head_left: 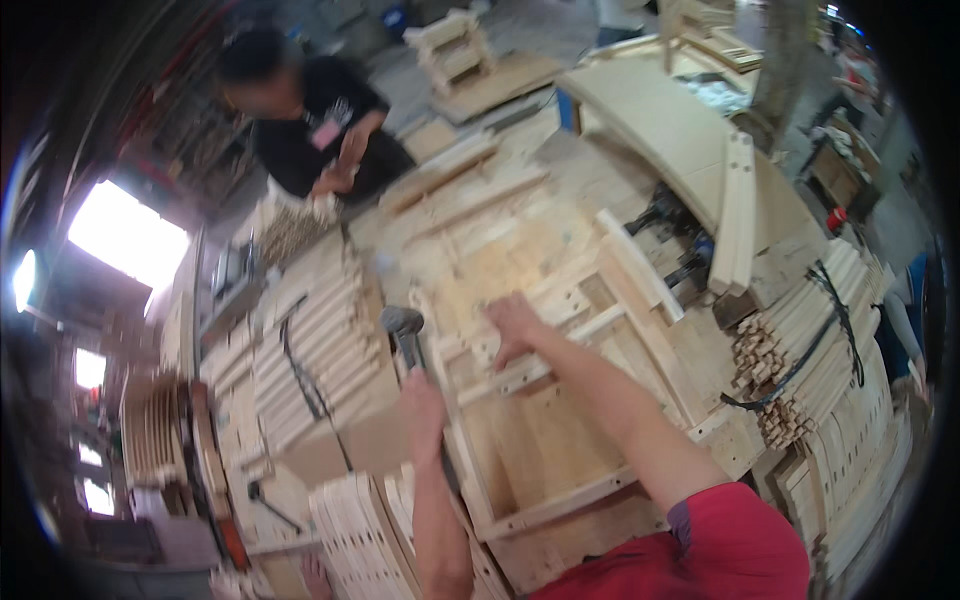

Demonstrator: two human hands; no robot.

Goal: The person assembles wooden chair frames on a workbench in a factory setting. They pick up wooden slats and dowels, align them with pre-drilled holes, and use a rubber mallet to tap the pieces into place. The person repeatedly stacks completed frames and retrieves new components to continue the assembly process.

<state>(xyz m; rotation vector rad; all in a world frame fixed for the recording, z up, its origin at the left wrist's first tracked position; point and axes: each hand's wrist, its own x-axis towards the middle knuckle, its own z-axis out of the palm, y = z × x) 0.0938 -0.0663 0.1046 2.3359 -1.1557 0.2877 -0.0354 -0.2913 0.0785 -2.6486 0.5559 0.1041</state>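
Observation:
My left hand (422, 398) grips a mallet (402, 321) by its handle, with the dark, rounded head up beside the left edge of a wooden frame (555, 520). The frame lies on the workbench and is made of pale slats and rails with small round holes along them. Fingers spread, my right hand (515, 326) rests on or just over a rail in the frame's far part; whether it presses on the wood I cannot tell. My right forearm crosses over the frame and hides some of its slats.
Stacks of pale wooden slats (320, 360) lie left of the frame. Strapped bundles of sticks (800, 350) stand at the right. Drilled boards (360, 530) are near me at lower left. A co-worker (310, 125) stands across the bench, hands raised. A curved panel (670, 120) lies far right.

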